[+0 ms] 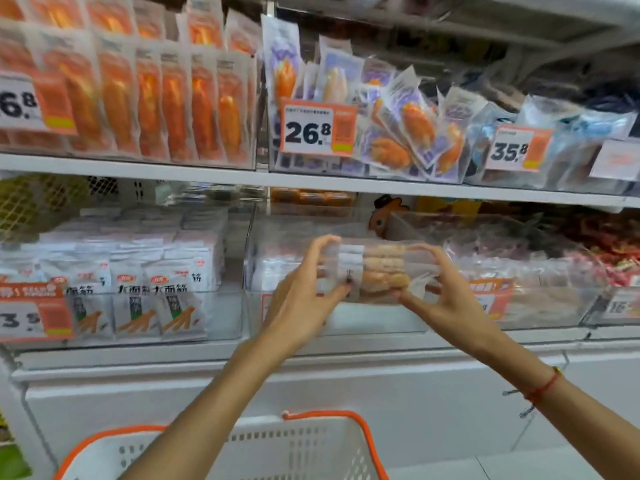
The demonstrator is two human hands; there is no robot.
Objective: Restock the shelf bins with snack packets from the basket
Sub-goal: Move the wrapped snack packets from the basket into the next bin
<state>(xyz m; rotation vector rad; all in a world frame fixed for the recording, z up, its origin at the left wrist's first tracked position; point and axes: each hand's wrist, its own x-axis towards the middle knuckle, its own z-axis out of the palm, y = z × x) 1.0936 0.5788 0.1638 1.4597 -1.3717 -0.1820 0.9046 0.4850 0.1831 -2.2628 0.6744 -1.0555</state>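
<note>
Packets [375,268], clear stack, gripped at ends: left hand [304,299], right hand [446,299], fingers curled round, above bin [346,317].

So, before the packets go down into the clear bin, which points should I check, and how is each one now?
1. Both hands hold the stack of packets: left hand and right hand at its ends. Ok.
2. Stack is over the clear bin on the lower shelf. Ok.
3. Free room inside the bin. Cannot tell, blurred.
4. Packets lined up evenly. Cannot tell.
5. Basket stands below within reach. Ok.
</note>
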